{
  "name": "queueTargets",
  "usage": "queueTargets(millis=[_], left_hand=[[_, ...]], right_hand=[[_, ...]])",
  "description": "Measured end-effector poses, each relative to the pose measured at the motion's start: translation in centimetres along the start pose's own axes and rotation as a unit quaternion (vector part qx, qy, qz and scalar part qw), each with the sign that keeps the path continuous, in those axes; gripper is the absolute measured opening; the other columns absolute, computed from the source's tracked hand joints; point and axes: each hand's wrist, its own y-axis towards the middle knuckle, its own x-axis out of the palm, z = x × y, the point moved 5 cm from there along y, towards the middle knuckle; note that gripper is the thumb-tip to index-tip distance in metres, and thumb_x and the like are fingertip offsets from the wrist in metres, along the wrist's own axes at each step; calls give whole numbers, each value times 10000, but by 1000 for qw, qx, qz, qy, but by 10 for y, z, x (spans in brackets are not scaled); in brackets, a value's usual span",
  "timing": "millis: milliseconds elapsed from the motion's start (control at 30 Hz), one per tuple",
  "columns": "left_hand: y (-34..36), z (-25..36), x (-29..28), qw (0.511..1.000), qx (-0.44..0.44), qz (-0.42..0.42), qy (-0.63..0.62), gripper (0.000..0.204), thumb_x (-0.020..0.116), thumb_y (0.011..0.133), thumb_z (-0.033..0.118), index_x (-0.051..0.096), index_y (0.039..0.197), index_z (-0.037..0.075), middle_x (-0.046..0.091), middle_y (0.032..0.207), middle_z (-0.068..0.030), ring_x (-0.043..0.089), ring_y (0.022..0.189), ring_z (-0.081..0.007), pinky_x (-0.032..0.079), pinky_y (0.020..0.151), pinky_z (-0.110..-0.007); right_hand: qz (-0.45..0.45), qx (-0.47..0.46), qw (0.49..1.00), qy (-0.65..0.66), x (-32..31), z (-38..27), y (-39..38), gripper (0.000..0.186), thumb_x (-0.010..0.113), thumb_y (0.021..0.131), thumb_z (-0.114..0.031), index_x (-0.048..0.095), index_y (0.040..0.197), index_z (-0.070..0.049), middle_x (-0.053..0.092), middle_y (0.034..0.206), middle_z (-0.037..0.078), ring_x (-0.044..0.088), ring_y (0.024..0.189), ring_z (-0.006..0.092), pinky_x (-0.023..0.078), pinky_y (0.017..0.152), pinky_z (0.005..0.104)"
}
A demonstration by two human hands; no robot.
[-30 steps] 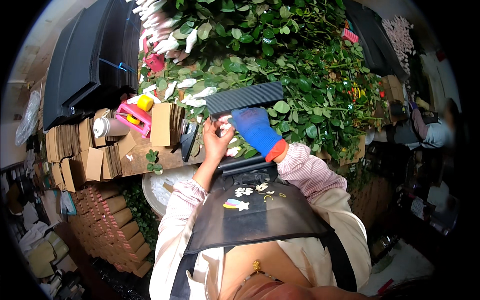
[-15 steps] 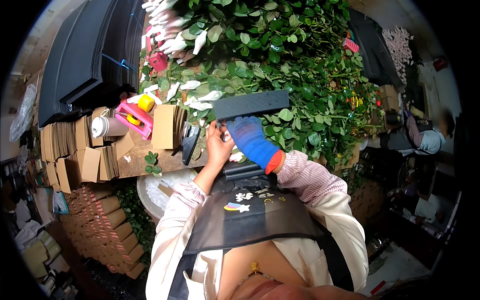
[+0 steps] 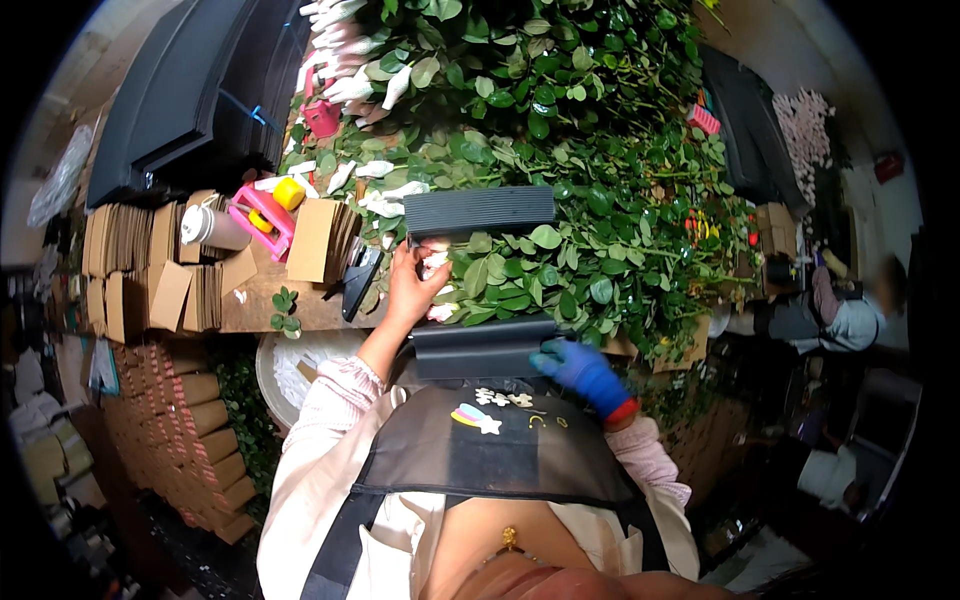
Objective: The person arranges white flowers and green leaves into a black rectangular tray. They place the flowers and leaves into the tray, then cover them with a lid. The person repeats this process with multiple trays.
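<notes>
A black corrugated sheet stands up on the far side of a leafy bunch of rose stems, and its near flap lies along the table's front edge. Pale pink rose heads show at the bunch's left end. My bare left hand curls there, fingertips at the left end of the far flap and thumb by the rose heads. At the right end of the near flap is my right hand in a blue glove, its slightly blurred fingers closed over the corner.
Many leafy stems with white-netted heads are heaped beyond. To the left are a black stapler, cardboard pieces, a pink tape dispenser, a white cup and stacked black sheets. Another person is at far right.
My right hand has left the far flap and come toward me to the near flap's right corner. The leafy stems between the flaps are now uncovered. My left hand has stayed near the rose heads.
</notes>
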Motion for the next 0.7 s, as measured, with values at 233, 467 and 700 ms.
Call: queueTargets(millis=[233,467,700], left_hand=[[-3,6,-5,999,21,-3,-31,406,804,808,249,641,1089,4,582,1090,-189,542,1078,-335,416,993,-405],[-1,-33,3,993,39,-76,-80,404,693,870,196,614,1218,8,647,1148,-189,574,1150,-324,454,995,-394],[0,-26,-46,988,-38,-14,-149,294,588,996,230,658,1146,-14,695,1075,-85,619,1017,-143,477,900,-301]], right_hand=[[-60,23,885,462,-36,-19,-26,214,716,918,-196,656,993,-4,620,802,24,589,688,90,485,630,233],[-112,-245,832,485,-91,-113,27,765,627,979,-395,277,1530,4,443,1486,158,500,1316,268,380,1116,388],[65,-331,934,-120,-56,-137,100,425,818,742,-323,673,1066,-89,643,1088,134,616,1017,332,493,911,439]])
